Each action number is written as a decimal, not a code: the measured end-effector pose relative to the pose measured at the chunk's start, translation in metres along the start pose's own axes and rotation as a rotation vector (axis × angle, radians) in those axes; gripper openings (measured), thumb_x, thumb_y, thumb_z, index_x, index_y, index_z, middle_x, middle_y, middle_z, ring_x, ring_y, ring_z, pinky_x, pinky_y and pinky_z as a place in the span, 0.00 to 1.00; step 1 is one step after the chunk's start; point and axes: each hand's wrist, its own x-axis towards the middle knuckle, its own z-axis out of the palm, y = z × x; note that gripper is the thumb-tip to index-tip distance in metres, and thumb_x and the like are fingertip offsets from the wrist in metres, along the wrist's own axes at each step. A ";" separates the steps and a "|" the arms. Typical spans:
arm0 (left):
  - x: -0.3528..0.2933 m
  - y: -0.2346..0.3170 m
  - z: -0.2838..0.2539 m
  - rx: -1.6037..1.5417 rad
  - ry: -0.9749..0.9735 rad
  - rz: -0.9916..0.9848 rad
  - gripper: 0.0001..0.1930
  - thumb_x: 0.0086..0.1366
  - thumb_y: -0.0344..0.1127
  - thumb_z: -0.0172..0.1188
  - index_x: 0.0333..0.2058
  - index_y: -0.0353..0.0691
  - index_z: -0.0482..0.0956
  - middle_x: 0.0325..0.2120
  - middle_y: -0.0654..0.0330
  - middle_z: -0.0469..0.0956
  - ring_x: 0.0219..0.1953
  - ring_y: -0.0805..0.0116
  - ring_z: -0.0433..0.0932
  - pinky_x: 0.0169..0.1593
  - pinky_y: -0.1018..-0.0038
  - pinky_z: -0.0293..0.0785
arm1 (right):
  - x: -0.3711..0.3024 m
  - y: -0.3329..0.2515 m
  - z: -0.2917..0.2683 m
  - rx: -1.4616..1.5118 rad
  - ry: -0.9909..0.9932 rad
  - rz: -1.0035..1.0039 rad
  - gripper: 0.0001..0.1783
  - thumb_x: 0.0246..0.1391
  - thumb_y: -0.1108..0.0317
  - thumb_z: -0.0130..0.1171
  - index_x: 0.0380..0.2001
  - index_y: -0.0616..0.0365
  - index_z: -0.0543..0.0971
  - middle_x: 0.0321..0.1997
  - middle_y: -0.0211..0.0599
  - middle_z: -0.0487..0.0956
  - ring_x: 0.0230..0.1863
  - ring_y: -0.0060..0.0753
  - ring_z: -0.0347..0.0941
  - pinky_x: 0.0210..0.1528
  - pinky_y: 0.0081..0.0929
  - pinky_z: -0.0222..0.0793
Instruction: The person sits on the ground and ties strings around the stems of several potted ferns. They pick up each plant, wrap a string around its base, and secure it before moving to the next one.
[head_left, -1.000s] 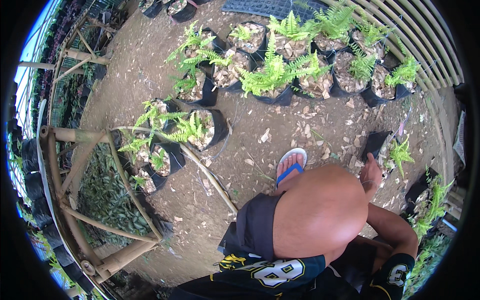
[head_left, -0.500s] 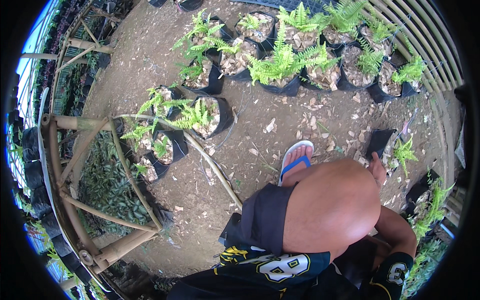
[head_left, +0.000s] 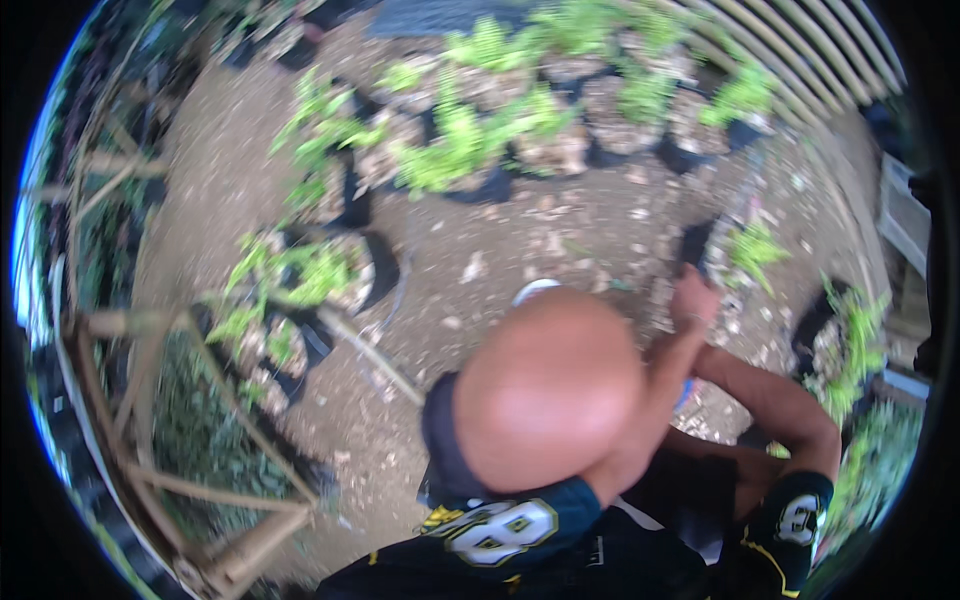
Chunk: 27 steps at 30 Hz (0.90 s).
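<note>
A black plant bag stands on the soil right of centre, with a small light-green fern beside its right side. My left arm reaches past my bent knee. At its end my left hand meets the near side of the bag; the fingers are smeared by motion, so their grip is unclear. From the right my other forearm comes in and passes behind the left one. That hides my right hand.
Several ferns in black bags stand in rows at the back. A smaller group sits to the left, near a bamboo frame. At the right are more ferns and bamboo slats. Chips litter the soil.
The view has shifted, and the plants sit further left and mostly higher in it. My left forearm now shows beside the knee, crossing the right one. My sandalled foot is mostly covered.
</note>
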 end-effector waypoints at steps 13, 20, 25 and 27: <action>0.048 0.002 -0.005 -0.274 0.053 0.545 0.14 0.76 0.43 0.52 0.44 0.38 0.79 0.34 0.50 0.83 0.36 0.60 0.83 0.42 0.63 0.75 | 0.029 0.008 -0.034 0.254 -0.748 0.359 0.14 0.61 0.60 0.64 0.39 0.61 0.84 0.41 0.42 0.87 0.33 0.30 0.84 0.34 0.27 0.80; 0.050 -0.003 -0.026 -0.304 -0.181 0.730 0.08 0.72 0.29 0.56 0.44 0.37 0.84 0.39 0.58 0.79 0.40 0.64 0.79 0.47 0.69 0.74 | 0.029 -0.018 0.036 1.295 -0.132 0.224 0.09 0.61 0.66 0.64 0.34 0.62 0.83 0.32 0.38 0.84 0.24 0.30 0.78 0.26 0.28 0.76; 0.045 0.014 -0.041 -0.282 -0.234 0.816 0.08 0.68 0.23 0.59 0.42 0.35 0.87 0.37 0.60 0.79 0.40 0.69 0.80 0.45 0.74 0.76 | 0.028 -0.047 0.049 2.216 0.363 0.212 0.12 0.65 0.61 0.55 0.34 0.55 0.83 0.25 0.29 0.81 0.20 0.26 0.74 0.20 0.25 0.69; 0.044 0.020 -0.048 -0.238 -0.274 0.822 0.08 0.69 0.21 0.59 0.42 0.32 0.86 0.41 0.62 0.79 0.42 0.73 0.80 0.45 0.78 0.77 | 0.019 -0.052 0.048 2.270 0.360 0.086 0.17 0.69 0.61 0.49 0.49 0.62 0.80 0.48 0.43 0.83 0.44 0.34 0.82 0.44 0.34 0.82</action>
